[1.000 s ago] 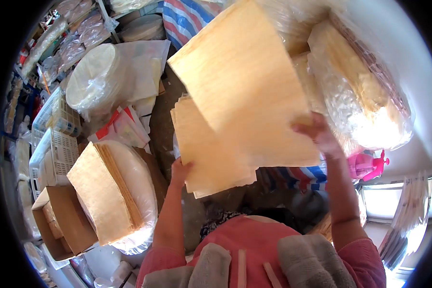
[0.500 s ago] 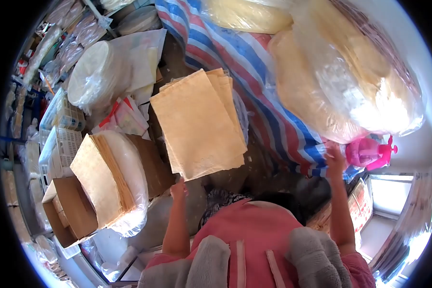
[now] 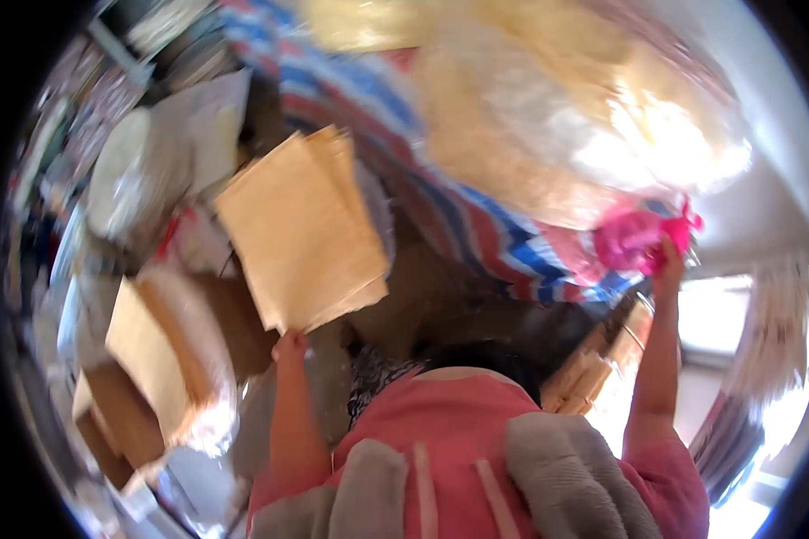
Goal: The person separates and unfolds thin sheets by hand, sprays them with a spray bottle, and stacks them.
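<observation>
My left hand (image 3: 290,345) is closed at the lower corner of a stack of tan sheets (image 3: 301,229), which lies slightly fanned left of the middle. At the right, my right hand (image 3: 667,260) has its fingers wrapped round the upper part of a pink spray bottle (image 3: 627,240). The bottle is beside a large plastic-wrapped bundle (image 3: 521,135). Motion blur softens the fine detail of the fingers.
A blue, white and red striped sheet (image 3: 476,225) runs diagonally under the bundle. At the left are another pile of tan sheets (image 3: 153,346), a cardboard box (image 3: 126,409) and a round plastic-wrapped stack (image 3: 126,180). Tied tan bundles (image 3: 589,373) lie at the lower right.
The large loose sheet, earlier raised in my hands, came down onto the stack. My right hand let go of it, moved right and took hold of the pink spray bottle. The view has shifted.
</observation>
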Available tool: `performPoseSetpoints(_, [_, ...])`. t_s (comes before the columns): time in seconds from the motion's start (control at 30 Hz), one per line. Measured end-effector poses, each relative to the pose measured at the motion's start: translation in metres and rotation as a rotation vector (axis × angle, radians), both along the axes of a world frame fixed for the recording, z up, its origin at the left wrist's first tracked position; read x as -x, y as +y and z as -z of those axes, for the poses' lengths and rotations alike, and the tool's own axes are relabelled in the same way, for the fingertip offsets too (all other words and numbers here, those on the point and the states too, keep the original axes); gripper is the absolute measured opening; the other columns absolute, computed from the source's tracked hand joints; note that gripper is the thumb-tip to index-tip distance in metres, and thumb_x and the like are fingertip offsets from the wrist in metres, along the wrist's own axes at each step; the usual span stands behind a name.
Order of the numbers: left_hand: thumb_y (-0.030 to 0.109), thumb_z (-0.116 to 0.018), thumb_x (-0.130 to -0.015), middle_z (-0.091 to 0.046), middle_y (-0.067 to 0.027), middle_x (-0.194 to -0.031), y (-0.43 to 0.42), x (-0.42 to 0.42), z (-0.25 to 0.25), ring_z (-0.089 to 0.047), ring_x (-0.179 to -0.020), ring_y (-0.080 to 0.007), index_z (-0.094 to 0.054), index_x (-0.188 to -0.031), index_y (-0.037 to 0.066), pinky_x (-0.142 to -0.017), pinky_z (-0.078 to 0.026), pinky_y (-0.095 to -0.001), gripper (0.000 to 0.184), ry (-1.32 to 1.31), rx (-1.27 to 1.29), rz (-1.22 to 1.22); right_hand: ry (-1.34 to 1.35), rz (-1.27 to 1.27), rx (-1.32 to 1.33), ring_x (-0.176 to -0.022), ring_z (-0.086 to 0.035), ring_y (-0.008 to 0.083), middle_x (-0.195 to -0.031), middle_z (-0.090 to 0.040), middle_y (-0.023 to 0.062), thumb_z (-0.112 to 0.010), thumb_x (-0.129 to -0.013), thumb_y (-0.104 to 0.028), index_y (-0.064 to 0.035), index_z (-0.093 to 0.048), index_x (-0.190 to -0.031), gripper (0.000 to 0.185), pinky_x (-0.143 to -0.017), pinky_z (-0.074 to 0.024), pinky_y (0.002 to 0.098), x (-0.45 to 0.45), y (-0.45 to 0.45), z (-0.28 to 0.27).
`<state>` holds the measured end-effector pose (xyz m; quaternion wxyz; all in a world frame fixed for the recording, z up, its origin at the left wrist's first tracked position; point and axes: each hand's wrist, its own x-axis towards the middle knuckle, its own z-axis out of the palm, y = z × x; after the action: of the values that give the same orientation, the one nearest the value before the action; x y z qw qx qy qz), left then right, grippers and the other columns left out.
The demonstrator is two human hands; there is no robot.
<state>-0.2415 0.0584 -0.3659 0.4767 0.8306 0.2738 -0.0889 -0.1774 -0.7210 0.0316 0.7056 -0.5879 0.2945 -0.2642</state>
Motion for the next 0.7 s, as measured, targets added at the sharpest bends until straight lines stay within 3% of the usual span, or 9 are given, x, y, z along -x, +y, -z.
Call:
performPoseSetpoints(0.07, [0.018, -0.062, -0.076, -0.058, -0.0046, -0.064, -0.036, -0.022, -0.059, -0.056, -0.057, -0.0199, -0.059, -0.078, 0.008, -0.052, -0.046, -0.0304, 0.011, 0.182, 0.603, -0.809, -0.023, -0.117, -0.091, -0.05, -0.046, 0.0106, -0.057, -0.047, -0.0015, -0.058, -0.083, -0.013, -0.0076, -0.056, -0.077, 0.008, -0.047, -0.0396, 0.0244, 0.001, -0.031, 0.011])
performPoseSetpoints(0.13, [0.015, -0.066, -0.075, -0.058, -0.0033, -0.065, -0.052, -0.034, -0.098, -0.057, -0.059, -0.0183, -0.058, -0.08, 0.008, -0.054, -0.048, -0.0287, 0.012, 0.222, 0.725, -1.071, 0.008, -0.117, -0.078, -0.045, -0.036, 0.0078, -0.052, -0.038, -0.0039, -0.057, -0.083, -0.013, -0.0087, -0.055, -0.075, 0.01, -0.041, -0.0321, 0.0223, 0.011, -0.008, 0.0])
performPoseSetpoints(0.23, [0.006, -0.064, -0.078, -0.056, -0.0034, -0.066, -0.049, -0.019, -0.133, -0.056, -0.057, -0.0158, -0.056, -0.081, 0.003, -0.051, -0.048, -0.0262, 0.009, 0.014, 0.916, -0.93, 0.083, -0.155, 0.042, -0.04, -0.03, 0.0076, -0.051, -0.035, -0.0043, -0.055, -0.086, -0.021, -0.0083, -0.055, -0.081, 0.013, -0.036, -0.0267, 0.0221, 0.04, 0.054, -0.038])
performPoseSetpoints(0.33, [0.006, -0.065, -0.078, -0.056, -0.004, -0.066, -0.017, 0.0, -0.128, -0.055, -0.055, -0.0146, -0.056, -0.084, 0.004, -0.048, -0.047, -0.0269, 0.011, -0.002, 0.974, -0.747, 0.219, -0.284, 0.209, -0.038, -0.035, 0.0068, -0.049, -0.038, -0.0046, -0.049, -0.085, -0.05, -0.0107, -0.054, -0.08, 0.04, -0.035, -0.0262, 0.0208, 0.053, 0.14, -0.078])
performPoseSetpoints(0.47, [0.005, -0.066, -0.077, -0.056, -0.0037, -0.067, 0.019, 0.015, -0.109, -0.055, -0.056, -0.0142, -0.056, -0.086, 0.004, -0.046, -0.047, -0.0273, 0.013, 0.096, 0.965, -0.643, 0.478, -0.514, 0.068, -0.036, -0.039, 0.0078, -0.049, -0.045, -0.0027, -0.037, -0.083, -0.065, -0.0102, -0.055, -0.085, 0.058, -0.032, -0.0269, 0.0208, 0.047, 0.205, -0.061])
performPoseSetpoints(0.57, [0.005, -0.067, -0.075, -0.057, -0.0044, -0.071, 0.026, 0.016, -0.111, -0.056, -0.057, -0.0146, -0.055, -0.094, 0.004, -0.046, -0.046, -0.0275, 0.022, 0.16, 0.923, -0.602, 0.568, -0.788, -0.084, -0.034, -0.037, 0.0108, -0.05, -0.044, 0.0026, -0.033, -0.087, -0.058, -0.0018, -0.055, -0.097, 0.061, -0.029, -0.0295, 0.0227, 0.024, 0.267, -0.041])
performPoseSetpoints(0.6, [0.005, -0.067, -0.074, -0.057, -0.0046, -0.072, 0.023, 0.019, -0.117, -0.055, -0.057, -0.0146, -0.054, -0.098, 0.003, -0.046, -0.046, -0.0274, 0.027, 0.161, 0.897, -0.623, 0.506, -1.033, -0.083, -0.033, -0.037, 0.0111, -0.048, -0.043, 0.0024, -0.034, -0.089, -0.053, -0.0008, -0.056, -0.098, 0.057, -0.029, -0.0306, 0.0227, 0.014, 0.294, -0.038])
performPoseSetpoints(0.67, [0.005, -0.068, -0.073, -0.058, -0.0048, -0.075, 0.024, 0.025, -0.12, -0.056, -0.057, -0.0148, -0.052, -0.107, 0.002, -0.046, -0.046, -0.0271, 0.037, 0.161, 0.798, -0.618, 0.535, -1.127, -0.022, -0.034, -0.039, 0.0088, -0.047, -0.045, 0.0014, -0.04, -0.091, -0.04, -0.0012, -0.059, -0.092, 0.044, -0.031, -0.0316, 0.0218, -0.001, 0.334, -0.022])
performPoseSetpoints(0.7, [0.005, -0.068, -0.072, -0.058, -0.0048, -0.076, 0.026, 0.031, -0.119, -0.056, -0.058, -0.015, -0.05, -0.111, 0.002, -0.046, -0.046, -0.0268, 0.042, 0.163, 0.725, -0.594, 0.611, -1.181, 0.142, -0.035, -0.04, 0.0075, -0.048, -0.047, 0.0007, -0.041, -0.091, -0.041, -0.0032, -0.062, -0.086, 0.043, -0.033, -0.0307, 0.0213, -0.01, 0.362, -0.025])
